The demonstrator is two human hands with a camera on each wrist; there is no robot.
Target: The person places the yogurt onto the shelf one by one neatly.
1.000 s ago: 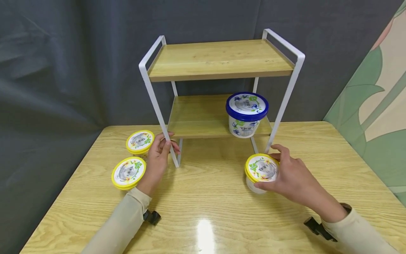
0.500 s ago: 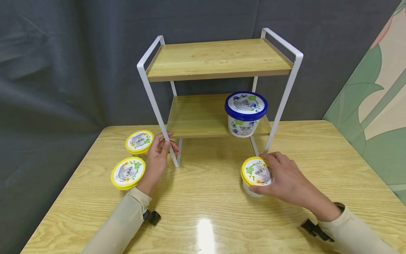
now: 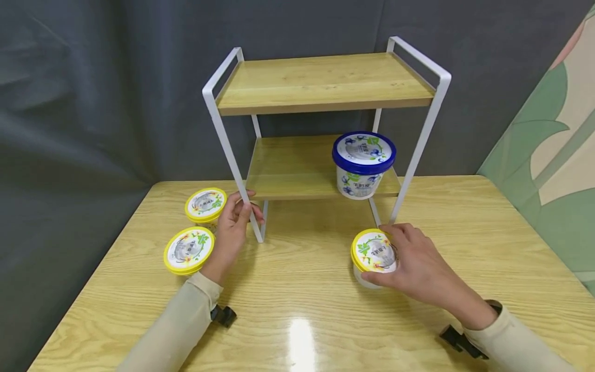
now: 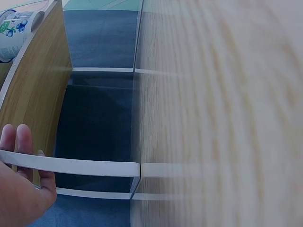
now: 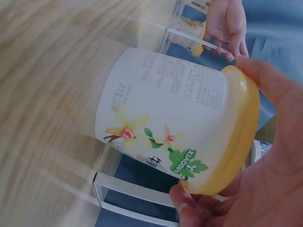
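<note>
My right hand (image 3: 420, 266) grips a yellow-lidded tub (image 3: 374, 253) by its lid, thumb on the near side and fingers on the far side. White with vanilla flowers and printed text, this tub (image 5: 161, 116) stands upright at the tabletop in front of the shelf's right leg. My left hand (image 3: 230, 232) holds the front left leg (image 4: 80, 166) of a two-tier wooden shelf rack (image 3: 321, 82), fingers curled behind the white metal. A larger blue-lidded tub (image 3: 363, 163) sits on the right of the lower shelf.
Two more yellow-lidded tubs stand left of the rack: a far one (image 3: 205, 204) and a near one (image 3: 188, 250) beside my left wrist. The wooden table (image 3: 297, 305) ends at a dark curtain (image 3: 93, 103) behind and to the left. A painted panel (image 3: 548, 155) is at right.
My right hand has drawn the yellow-lidded tub slightly left and toward me, turning it a little; it barely moves in the last half second. The left hand stays on the leg.
</note>
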